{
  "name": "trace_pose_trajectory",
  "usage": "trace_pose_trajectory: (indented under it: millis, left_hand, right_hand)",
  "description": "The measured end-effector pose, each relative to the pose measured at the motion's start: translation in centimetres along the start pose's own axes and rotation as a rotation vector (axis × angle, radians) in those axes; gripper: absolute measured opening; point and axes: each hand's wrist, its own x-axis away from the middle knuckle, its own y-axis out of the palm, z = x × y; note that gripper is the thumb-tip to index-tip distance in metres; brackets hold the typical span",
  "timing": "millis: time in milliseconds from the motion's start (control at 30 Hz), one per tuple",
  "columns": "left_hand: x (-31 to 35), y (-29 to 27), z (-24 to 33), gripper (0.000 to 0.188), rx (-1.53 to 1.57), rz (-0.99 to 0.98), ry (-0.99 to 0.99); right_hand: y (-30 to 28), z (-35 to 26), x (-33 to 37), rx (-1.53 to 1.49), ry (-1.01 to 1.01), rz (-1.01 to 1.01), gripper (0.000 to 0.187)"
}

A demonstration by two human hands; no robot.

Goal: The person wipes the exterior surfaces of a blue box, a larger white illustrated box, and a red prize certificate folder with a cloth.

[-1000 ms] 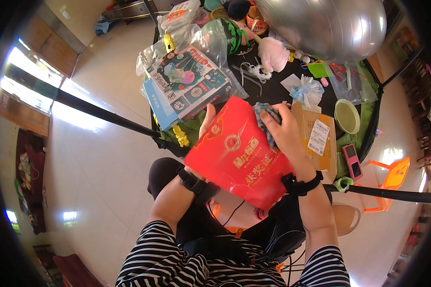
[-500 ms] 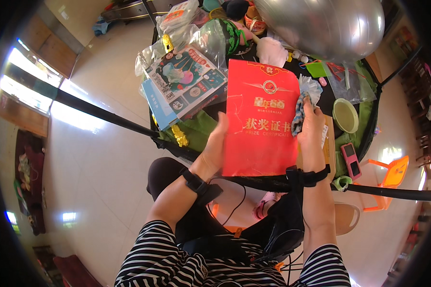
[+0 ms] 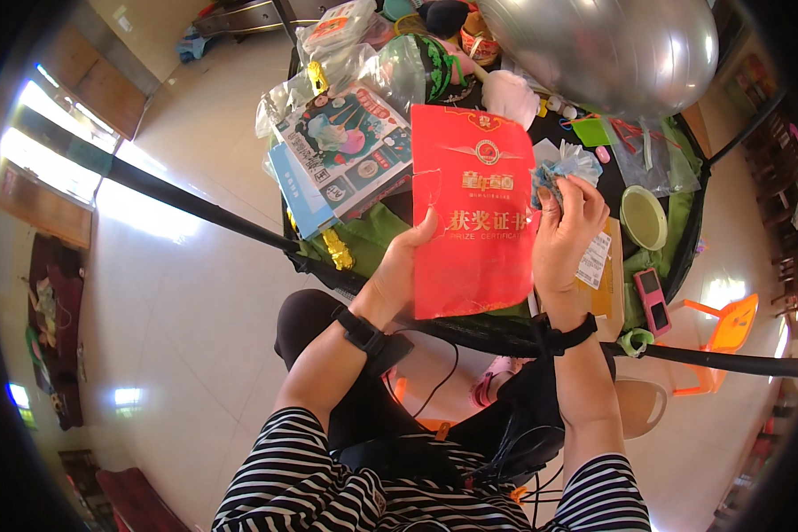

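A red certificate folder point(image 3: 474, 275) with gold lettering is held up in front of me, its left edge slightly torn and creased. My left hand point(image 3: 408, 262) grips its left edge, thumb on the front and fingers hidden behind. My right hand point(image 3: 572, 235) is pinched around a crumpled blue-grey patterned cloth point(image 3: 547, 177) at the folder's upper right edge. Behind the cloth a whitish, crinkled ruffled piece point(image 3: 578, 161) shows. Partly under my right wrist lies a brown cardboard piece point(image 3: 607, 297) with a white label.
The round table holds a boxed set point(image 3: 350, 146), a blue box point(image 3: 294, 191), plastic bags and a large silver balloon point(image 3: 607, 49). Rightward are a pale green bowl point(image 3: 643, 218), a pink device point(image 3: 652, 300) and a green tray point(image 3: 591, 132). An orange chair point(image 3: 731, 324) stands right, beyond a black bar point(image 3: 736, 359).
The folder has shifted a little left. My right hand has turned, with its fingers more bunched on the cloth, and the cloth has moved from the folder's right side toward its upper right edge.
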Motion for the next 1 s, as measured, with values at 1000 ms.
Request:
trace_pose_trajectory:
  millis: [1000]
  left_hand:
    - [-0.7, -2.0, 0.5, 0.063, -0.067, -0.195, 0.002]
  right_hand:
    - [-1.4, -6.7, 3.8, -0.402, -0.285, -0.61, 0.034]
